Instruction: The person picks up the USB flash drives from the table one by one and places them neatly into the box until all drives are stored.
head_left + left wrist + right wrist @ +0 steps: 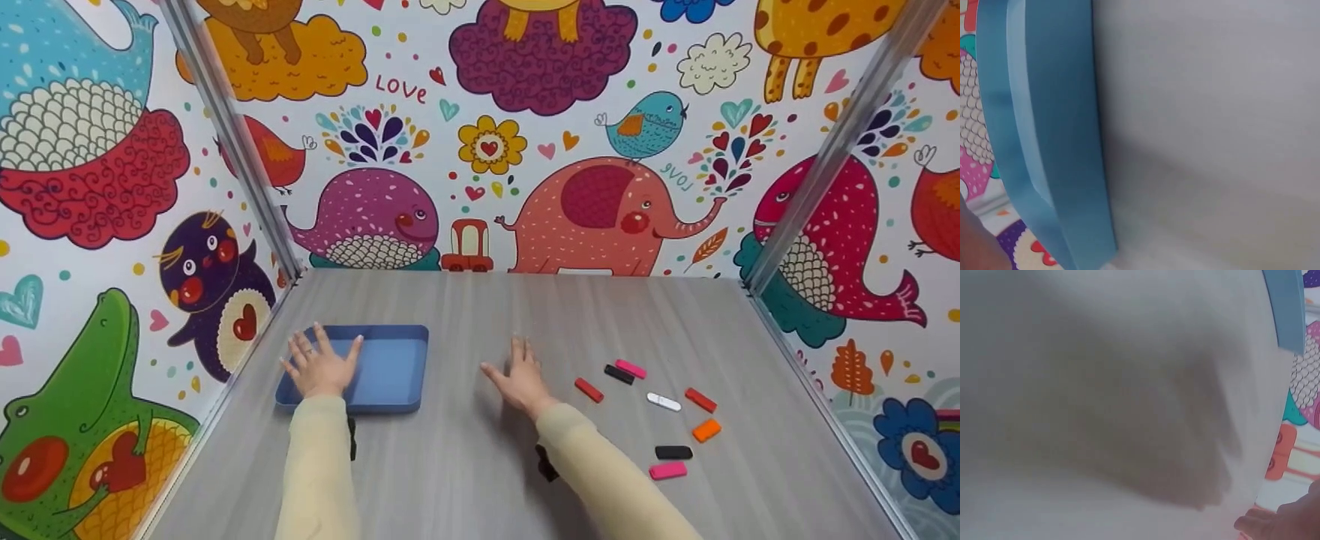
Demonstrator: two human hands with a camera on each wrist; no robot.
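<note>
Blue tray (pixel 386 371) as reference, sitting on the grey counter (pixel 465 472). Left hand (pixel 321 369): over the tray's left part, fingers and thumb fanned wide, grip holding nothing. Can't confirm whether it touches the tray; left wrist view mostly shows the tray's side wall and the counter.

Right hand (pixel 519 379): right of the tray, apart from it, fingers extended, thumb spread tray-ward. That grip is also free. Right wrist view has its shadow on the counter, tray corner at the frame edge.

Eight small sticks, all right of the tray, farther out than the right hand. Closest to the tray, and to that hand, is a red stick (pixel 589 389), not touched. Next out: upper black stick (pixel 619 374) beside upper pink stick (pixel 631 368), then white stick (pixel 664 402) and second red stick (pixel 700 400), all roughly level with the tray. Orange stick (pixel 706 430), lower black stick (pixel 673 452) and lower pink stick (pixel 667 470) lie closer to the person than the tray's near edge.
</note>
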